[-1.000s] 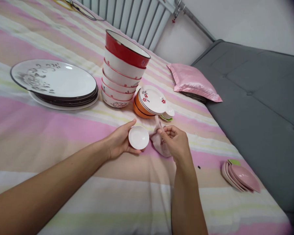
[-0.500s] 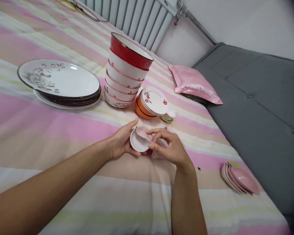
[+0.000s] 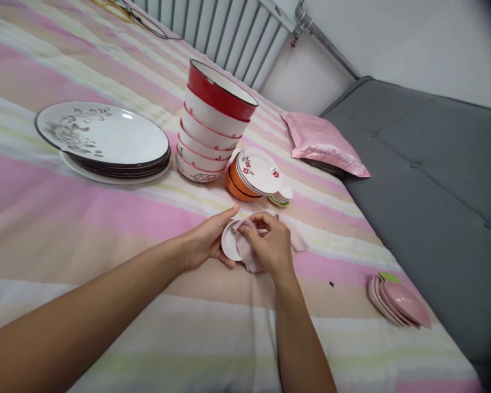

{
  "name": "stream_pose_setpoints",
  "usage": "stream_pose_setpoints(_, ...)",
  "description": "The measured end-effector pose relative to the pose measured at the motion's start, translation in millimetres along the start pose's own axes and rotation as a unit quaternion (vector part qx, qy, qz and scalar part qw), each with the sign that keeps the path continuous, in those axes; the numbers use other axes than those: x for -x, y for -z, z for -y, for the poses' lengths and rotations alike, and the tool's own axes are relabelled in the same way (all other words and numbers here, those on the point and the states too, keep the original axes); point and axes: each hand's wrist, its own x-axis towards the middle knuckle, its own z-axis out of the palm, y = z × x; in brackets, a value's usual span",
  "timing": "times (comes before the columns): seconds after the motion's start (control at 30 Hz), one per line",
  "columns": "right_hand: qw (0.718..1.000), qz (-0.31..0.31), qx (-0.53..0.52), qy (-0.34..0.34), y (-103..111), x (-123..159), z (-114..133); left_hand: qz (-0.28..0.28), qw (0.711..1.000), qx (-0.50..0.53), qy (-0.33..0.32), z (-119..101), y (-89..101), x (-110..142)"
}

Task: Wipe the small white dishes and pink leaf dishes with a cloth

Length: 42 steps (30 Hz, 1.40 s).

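A small white dish [image 3: 229,244] is gripped at its left edge by my left hand [image 3: 210,238], thumb above and fingers beneath. My right hand [image 3: 272,243] pinches a pale pink cloth [image 3: 250,256] and presses it over the right part of the dish. Part of the cloth drapes below the dish, and another end spreads out to the right behind my wrist. Just beyond my hands stand orange bowls [image 3: 238,187] topped by white plates with red flowers [image 3: 259,170]. Beside them is a small stack of white dishes [image 3: 285,191] over a green one.
A tall stack of red and white bowls [image 3: 215,131] rises behind my hands. Large flowered plates [image 3: 118,134] are piled at the left. Pink dishes [image 3: 405,300] lie at the right near the grey headboard [image 3: 425,164]. A pink pillow [image 3: 325,142] rests further back on the striped bedsheet [image 3: 155,322].
My right hand has moved slightly left with the cloth, which now covers more of the dish and hangs over its lower edge. The dish has shifted a little to the right.
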Motion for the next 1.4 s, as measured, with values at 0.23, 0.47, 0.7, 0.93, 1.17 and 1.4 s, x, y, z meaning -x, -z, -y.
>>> stream_pose_setpoints(0.23, 0.999, -0.028, 0.002, -0.034, 2.7, -1.3, -0.8, -0.024, 0.998, 0.028, -0.041, 2.4, -1.4, -1.7)
stream_pose_setpoints(0.47, 0.996, 0.017, -0.001, -0.09, 4.2, -0.4, -7.9, -0.041, 0.988, 0.069, -0.135, 4.6, -4.7, -1.9)
stream_pose_setpoints(0.7, 0.994, 0.023, -0.016, -0.102, 5.1, -1.6, -11.8, -0.009, 0.984, 0.018, -0.177, 6.1, -5.7, -0.4)
stream_pose_setpoints(0.93, 0.995, -0.027, -0.033, -0.087, 2.1, -4.0, -9.0, 0.005, 0.981, -0.049, -0.187, 4.8, -4.6, 0.9)
stream_pose_setpoints(1.17, 0.994, -0.041, 0.0, -0.103, 2.7, -3.5, -11.2, -0.042, 0.981, -0.037, -0.188, 6.8, -8.6, -1.2)
stream_pose_setpoints(1.4, 0.993, -0.007, 0.087, -0.08, 5.2, -0.5, -6.1, -0.064, 0.976, -0.028, -0.205, 6.2, -7.7, -2.3)
